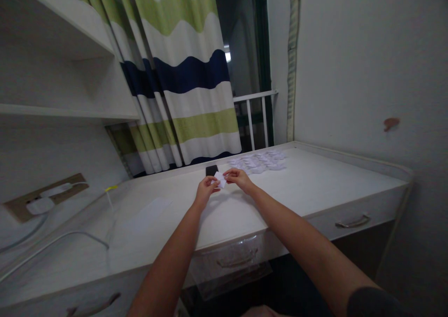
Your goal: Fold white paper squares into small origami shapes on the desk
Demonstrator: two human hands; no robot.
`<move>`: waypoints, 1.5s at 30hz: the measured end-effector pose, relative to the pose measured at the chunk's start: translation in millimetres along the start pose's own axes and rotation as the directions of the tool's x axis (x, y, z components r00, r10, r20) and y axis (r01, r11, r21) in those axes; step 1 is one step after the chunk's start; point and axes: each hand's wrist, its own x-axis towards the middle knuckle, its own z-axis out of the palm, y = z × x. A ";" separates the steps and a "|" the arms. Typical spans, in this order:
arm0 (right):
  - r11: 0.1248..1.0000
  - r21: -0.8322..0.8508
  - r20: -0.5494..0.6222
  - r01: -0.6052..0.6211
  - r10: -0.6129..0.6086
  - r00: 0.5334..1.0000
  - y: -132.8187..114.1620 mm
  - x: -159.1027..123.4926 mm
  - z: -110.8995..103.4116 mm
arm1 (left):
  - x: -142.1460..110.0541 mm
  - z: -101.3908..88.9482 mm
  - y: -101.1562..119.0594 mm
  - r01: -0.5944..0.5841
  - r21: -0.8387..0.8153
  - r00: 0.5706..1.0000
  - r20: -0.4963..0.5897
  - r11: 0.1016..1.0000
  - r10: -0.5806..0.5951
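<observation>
Head view: left hand (206, 189) and right hand (239, 177), each pinching one white folded paper (220, 180) above desk (315, 182).

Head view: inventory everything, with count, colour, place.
rectangular desk: one, white, across foreground
folded paper piece: one, white, picture centre
cluster of folded papers: one, white, desk's far side
flat black object: one, black, desk's back
pale sheet: one, white, desk's left
striped cloth curtain: one, white-green-navy, behind desk
curved drawer handles: three, metallic, desk front
plastic sheeting: one, clear, desk front
barred railing: one, white, right of curtain
shelving: one, white, upper left
cabled plugs: two, white, far left
left hand: one, bare, piece's left
right hand: one, bare, piece's right
cloth sleeve: one, dark, lower right
</observation>
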 end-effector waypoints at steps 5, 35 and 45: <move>0.998 -0.056 0.050 0.037 -0.034 0.998 1.7 -0.4 4.1 | 0.9 1.0 -0.7 -0.053 0.110 0.998 -0.019 0.993 0.055; 0.986 -0.167 0.020 -0.006 0.010 1.000 3.8 4.9 -6.8 | 1.2 -2.4 1.6 -0.101 0.162 0.995 0.000 0.982 0.103; 0.967 -0.253 0.012 -0.013 0.017 1.000 4.7 6.8 -10.5 | 7.1 -6.9 -3.2 -0.101 0.204 0.995 0.002 0.974 0.103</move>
